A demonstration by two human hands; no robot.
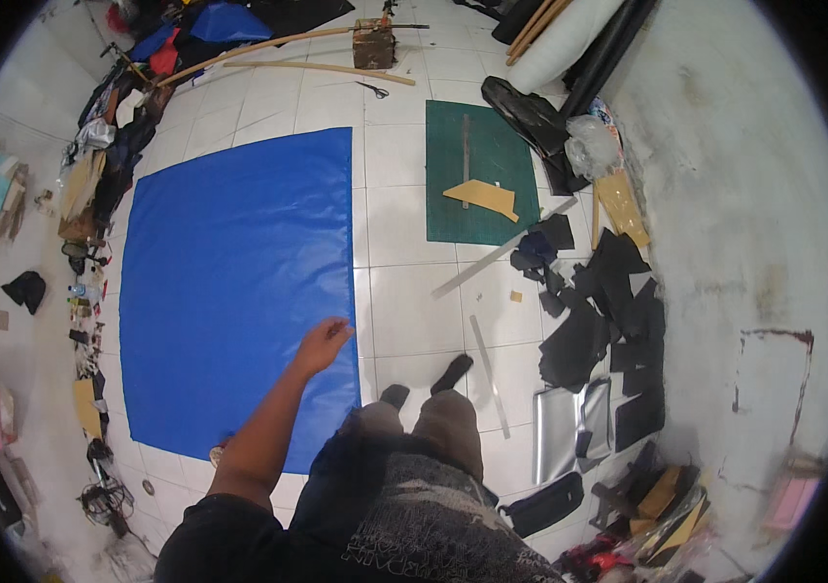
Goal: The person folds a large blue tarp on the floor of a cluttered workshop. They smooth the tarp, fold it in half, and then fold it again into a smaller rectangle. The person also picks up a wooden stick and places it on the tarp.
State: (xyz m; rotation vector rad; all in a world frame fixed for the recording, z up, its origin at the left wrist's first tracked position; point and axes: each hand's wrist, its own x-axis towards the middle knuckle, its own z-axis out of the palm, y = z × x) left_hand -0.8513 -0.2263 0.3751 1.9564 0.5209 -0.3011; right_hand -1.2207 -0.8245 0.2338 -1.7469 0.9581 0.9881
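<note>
My left hand (325, 344) hangs over the right edge of a large blue sheet (239, 253), which lies spread on the tiled floor. Its fingers are curled together; whether anything small sits between them is hidden. I cannot tell whether the hand touches the sheet. My right hand is out of view. A small round object (218, 453) shows at the sheet's lower edge, partly behind my left forearm. My feet in dark socks stand on the tiles just right of the sheet.
A green cutting mat (443, 155) carries a metal ruler (465, 146) and a tan piece (484, 197). Scissors (373, 89) lie beyond. Long clear strips (489, 369), black scraps (574, 340), a folded silver sheet (555, 437) and a black pouch (542, 505) lie to the right. Rolls (569, 39) lean far right.
</note>
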